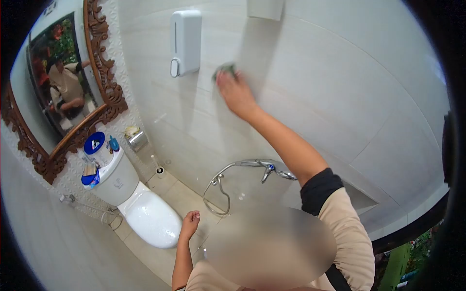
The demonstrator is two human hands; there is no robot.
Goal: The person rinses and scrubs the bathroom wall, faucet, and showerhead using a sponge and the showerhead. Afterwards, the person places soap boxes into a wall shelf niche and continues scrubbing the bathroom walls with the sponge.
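My right hand (pixel 235 92) reaches up to the pale tiled wall (pixel 310 72) and presses a dark green pad or cloth (pixel 225 71) against it, just right of the white soap dispenser (pixel 186 43). The hand and pad are slightly blurred. Lower down, my left hand (pixel 191 224) hangs in the air beside the white toilet's closed lid (pixel 154 219). Its fingers are loosely curled, and nothing shows in them.
A carved wooden mirror frame (pixel 108 72) hangs at upper left. Tubs and small items stand on the toilet tank (pixel 116 182), near a toilet paper holder (pixel 138 139). A shower mixer with hose (pixel 225 190) is mounted low on the wall.
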